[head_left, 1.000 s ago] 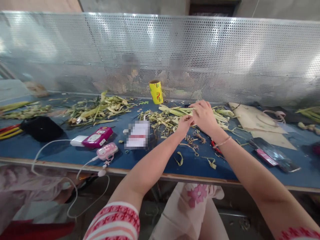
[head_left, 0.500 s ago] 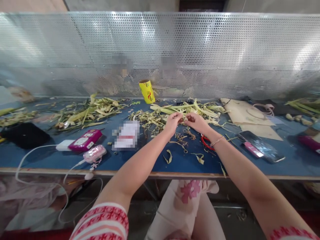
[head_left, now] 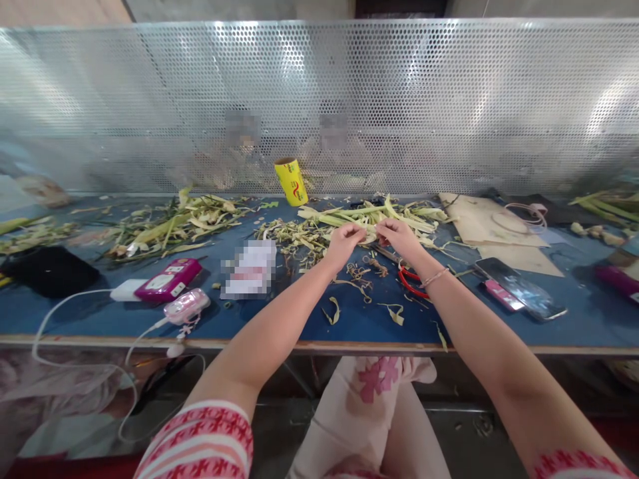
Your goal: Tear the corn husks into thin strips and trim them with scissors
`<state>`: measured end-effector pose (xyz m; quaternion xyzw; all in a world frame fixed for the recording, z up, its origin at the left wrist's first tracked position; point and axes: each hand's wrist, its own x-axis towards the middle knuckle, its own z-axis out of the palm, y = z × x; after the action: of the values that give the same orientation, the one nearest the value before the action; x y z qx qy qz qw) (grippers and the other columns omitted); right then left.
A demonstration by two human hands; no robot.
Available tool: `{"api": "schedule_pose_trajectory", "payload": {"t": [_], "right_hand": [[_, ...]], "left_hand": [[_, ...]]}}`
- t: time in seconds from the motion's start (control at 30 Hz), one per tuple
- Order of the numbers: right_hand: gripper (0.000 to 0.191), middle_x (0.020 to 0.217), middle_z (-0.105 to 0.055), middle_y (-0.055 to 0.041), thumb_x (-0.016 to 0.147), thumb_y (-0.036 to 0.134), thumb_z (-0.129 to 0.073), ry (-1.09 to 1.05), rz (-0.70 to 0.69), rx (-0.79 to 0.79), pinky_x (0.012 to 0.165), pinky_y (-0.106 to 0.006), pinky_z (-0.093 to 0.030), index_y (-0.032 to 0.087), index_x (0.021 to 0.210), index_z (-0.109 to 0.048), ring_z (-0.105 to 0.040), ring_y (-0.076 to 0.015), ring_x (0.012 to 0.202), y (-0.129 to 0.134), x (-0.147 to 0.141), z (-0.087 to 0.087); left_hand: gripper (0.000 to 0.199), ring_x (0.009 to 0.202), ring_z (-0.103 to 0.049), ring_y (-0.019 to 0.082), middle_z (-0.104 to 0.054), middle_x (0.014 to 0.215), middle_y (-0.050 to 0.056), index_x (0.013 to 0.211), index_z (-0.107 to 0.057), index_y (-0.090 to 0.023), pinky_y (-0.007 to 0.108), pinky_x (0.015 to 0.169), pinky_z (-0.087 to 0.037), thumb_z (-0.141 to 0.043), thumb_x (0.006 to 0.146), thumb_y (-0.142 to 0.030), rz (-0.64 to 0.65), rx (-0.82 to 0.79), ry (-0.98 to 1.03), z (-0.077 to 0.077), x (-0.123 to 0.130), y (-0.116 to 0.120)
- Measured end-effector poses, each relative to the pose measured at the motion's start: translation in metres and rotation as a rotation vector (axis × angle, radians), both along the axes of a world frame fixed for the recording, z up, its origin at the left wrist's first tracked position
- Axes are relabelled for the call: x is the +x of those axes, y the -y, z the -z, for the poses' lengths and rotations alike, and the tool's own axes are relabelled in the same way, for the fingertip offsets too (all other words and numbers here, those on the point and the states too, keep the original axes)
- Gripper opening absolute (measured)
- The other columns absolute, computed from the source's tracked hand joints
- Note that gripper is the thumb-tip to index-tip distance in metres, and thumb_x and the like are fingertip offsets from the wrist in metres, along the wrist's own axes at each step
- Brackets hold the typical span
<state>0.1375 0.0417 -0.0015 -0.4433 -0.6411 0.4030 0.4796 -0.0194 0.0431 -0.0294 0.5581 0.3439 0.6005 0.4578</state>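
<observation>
Both hands are raised over a pile of pale green husk strips [head_left: 344,214] at the middle of the blue table. My left hand [head_left: 348,241] is closed, thumb and fingers pinched together. Just right of it, a small gap away, my right hand [head_left: 394,237] is pinched too. What lies between the fingertips is too small to make out. Red-handled scissors [head_left: 411,282] rest below my right wrist. Curly dry scraps [head_left: 358,271] lie in front of the hands.
A yellow roll [head_left: 291,182] stands behind the pile. To the left are a white paper [head_left: 248,269], a magenta power box [head_left: 170,280], a pink device [head_left: 187,305] and more husks [head_left: 174,223]. A phone [head_left: 519,289] and brown cardboard [head_left: 486,221] lie to the right. A perforated metal panel [head_left: 399,86] closes the back.
The hands have moved slightly apart, my right hand shifting a little to the right and up. The view has shifted slightly.
</observation>
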Motion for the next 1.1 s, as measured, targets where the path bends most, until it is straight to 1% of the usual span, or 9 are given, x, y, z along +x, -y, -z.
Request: {"api": "schedule_pose_trajectory", "payload": {"t": [0.1,0.2,0.33,0.43,0.53,0.67,0.8,0.97,1.1], "right_hand": [[0.037,0.053,-0.051,0.0009,0.070,0.048,-0.072,-0.045,-0.022,-0.034,0.053,-0.027,-0.043,0.019,0.054,-0.054,-0.048,-0.0113,0.052,0.002,0.001,0.001],[0.038,0.063,-0.057,-0.0016,0.065,0.054,-0.074,-0.131,-0.074,-0.026,0.053,-0.026,-0.045,0.019,0.060,-0.059,-0.053,-0.0135,0.061,0.005,0.001,0.000],[0.030,0.090,-0.063,-0.0064,0.069,0.050,-0.067,-0.151,-0.192,0.029,0.057,-0.026,-0.048,0.020,0.069,-0.067,-0.057,-0.0152,0.074,0.008,0.001,-0.003],[0.021,0.099,-0.064,-0.0060,0.068,0.042,-0.068,-0.076,-0.199,0.116,0.059,-0.028,-0.049,0.021,0.073,-0.070,-0.057,-0.0157,0.076,0.006,0.001,-0.002],[0.018,0.089,-0.064,-0.0041,0.068,0.037,-0.069,0.003,-0.159,0.197,0.058,-0.028,-0.048,0.022,0.078,-0.071,-0.055,-0.0149,0.071,0.000,0.000,0.002],[0.019,0.071,-0.061,-0.0011,0.071,0.036,-0.068,0.075,-0.134,0.212,0.057,-0.028,-0.045,0.020,0.081,-0.067,-0.052,-0.0134,0.061,-0.005,-0.001,0.006],[0.021,0.075,-0.060,-0.0001,0.070,0.032,-0.071,0.083,-0.101,0.211,0.060,-0.029,-0.046,0.020,0.084,-0.061,-0.055,-0.0134,0.064,-0.003,-0.003,0.006],[0.012,0.073,-0.060,0.0001,0.071,0.021,-0.067,0.138,-0.071,0.263,0.074,-0.033,-0.049,0.019,0.081,-0.060,-0.057,-0.0148,0.069,0.001,-0.005,0.002],[0.007,0.071,-0.060,0.0004,0.073,0.019,-0.061,0.166,-0.021,0.265,0.071,-0.033,-0.049,0.021,0.079,-0.058,-0.056,-0.0150,0.067,0.004,-0.006,0.001]], "left_hand": [[0.022,0.060,-0.055,0.011,-0.058,0.057,-0.002,0.062,-0.062,-0.015,0.026,0.065,-0.045,-0.071,0.067,-0.035,-0.043,-0.006,-0.067,0.002,-0.001,-0.002],[0.019,0.063,-0.057,0.012,-0.061,0.059,-0.001,0.064,-0.064,-0.015,0.027,0.066,-0.046,-0.069,0.070,-0.033,-0.046,-0.042,-0.073,0.003,-0.001,-0.003],[0.018,0.058,-0.054,0.011,-0.058,0.056,-0.002,0.063,-0.063,-0.015,0.026,0.066,-0.046,-0.068,0.072,-0.031,-0.050,-0.055,-0.071,0.001,0.000,-0.003],[0.014,0.059,-0.056,0.011,-0.061,0.059,-0.002,0.064,-0.065,-0.015,0.026,0.067,-0.047,-0.068,0.071,-0.027,-0.026,-0.068,-0.037,0.000,0.001,-0.001],[0.011,0.062,-0.059,0.011,-0.061,0.059,-0.002,0.064,-0.064,-0.015,0.026,0.069,-0.048,-0.067,0.070,-0.023,-0.018,-0.066,-0.017,0.001,0.001,-0.002],[0.010,0.063,-0.059,0.011,-0.060,0.058,-0.003,0.062,-0.063,-0.015,0.027,0.072,-0.049,-0.067,0.069,-0.021,0.010,-0.071,0.000,0.002,0.001,-0.001],[0.009,0.062,-0.058,0.010,-0.061,0.060,-0.002,0.063,-0.063,-0.015,0.026,0.072,-0.050,-0.067,0.069,-0.021,0.054,-0.073,0.015,0.001,0.002,0.001],[0.007,0.063,-0.058,0.010,-0.059,0.059,-0.003,0.062,-0.063,-0.015,0.027,0.073,-0.050,-0.066,0.068,-0.018,0.064,-0.081,0.023,0.001,0.004,0.001],[0.007,0.063,-0.058,0.010,-0.062,0.061,-0.002,0.063,-0.065,-0.014,0.027,0.073,-0.050,-0.066,0.068,-0.018,0.070,-0.107,0.037,-0.001,0.004,0.003]]}}
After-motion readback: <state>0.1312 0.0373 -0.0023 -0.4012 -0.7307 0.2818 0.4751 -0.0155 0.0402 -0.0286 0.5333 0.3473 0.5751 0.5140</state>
